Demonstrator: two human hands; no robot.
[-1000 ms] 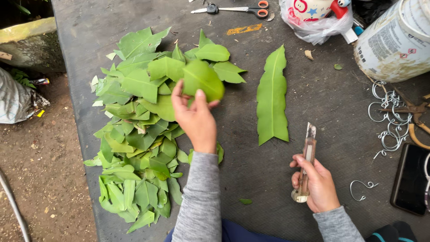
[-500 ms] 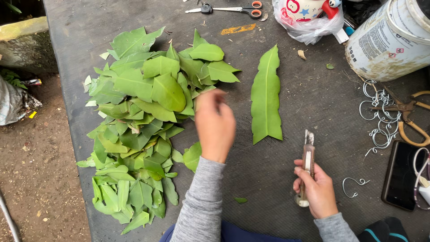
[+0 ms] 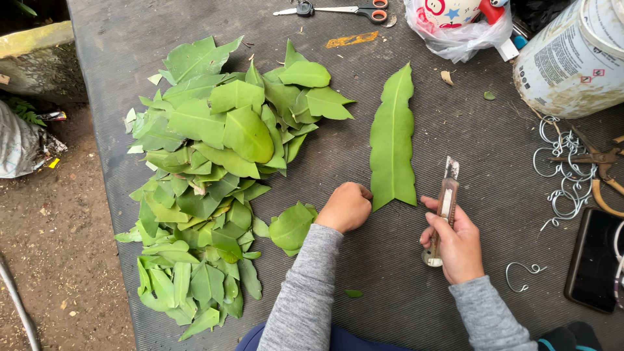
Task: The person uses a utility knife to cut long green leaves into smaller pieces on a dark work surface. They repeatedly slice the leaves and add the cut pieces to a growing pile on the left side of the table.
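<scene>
Leaf (image 3: 392, 140) touches left hand (image 3: 346, 207), near right hand (image 3: 458, 242).

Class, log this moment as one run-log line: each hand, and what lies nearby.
left hand: fisted by long leaf | right hand: grips utility knife | leaf pile: left of both

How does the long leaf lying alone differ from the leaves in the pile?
The long leaf lies alone and flat, by the left hand; the pile holds many overlapping pieces. The long leaf is far longer and narrower, with a notched lower end; the pile's pieces are short and broad. Both are green and rest on the dark table.
</scene>
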